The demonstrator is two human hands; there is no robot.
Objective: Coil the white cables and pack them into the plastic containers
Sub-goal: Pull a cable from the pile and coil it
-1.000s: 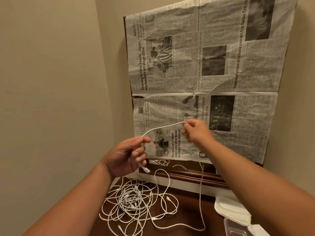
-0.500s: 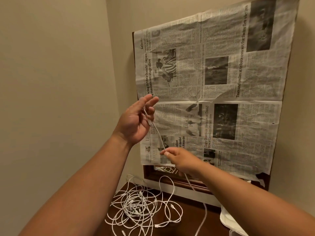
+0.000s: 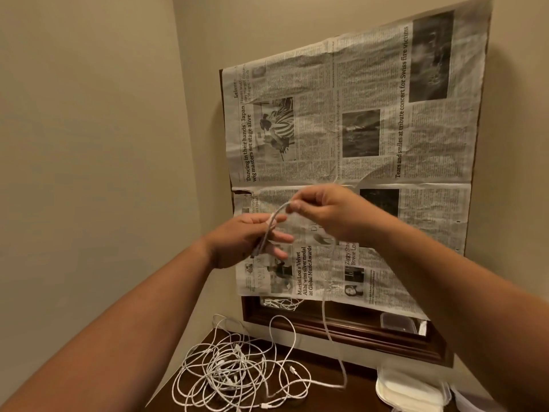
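Observation:
Both hands are raised in front of the newspaper-covered mirror, holding one white cable (image 3: pixel 326 319). My left hand (image 3: pixel 243 242) grips a short loop of it against the palm, fingers partly spread. My right hand (image 3: pixel 326 211) pinches the cable just above and right of the left, and the rest hangs down to the dark wooden tabletop (image 3: pixel 323 373). A tangled pile of white cables (image 3: pixel 234 373) lies on the tabletop below my left forearm. White plastic containers or lids (image 3: pixel 407 391) sit at the lower right, partly behind my right arm.
A sheet of newspaper (image 3: pixel 371 144) covers a dark-framed mirror (image 3: pixel 341 331) that leans on the wall behind the table. A clear plastic container (image 3: pixel 398 322) shows in the uncovered strip of mirror. Beige walls form a corner at the left.
My left hand has dropped from high up to mid height. My right hand rose from below to beside and above it, bringing the cable round into a loop.

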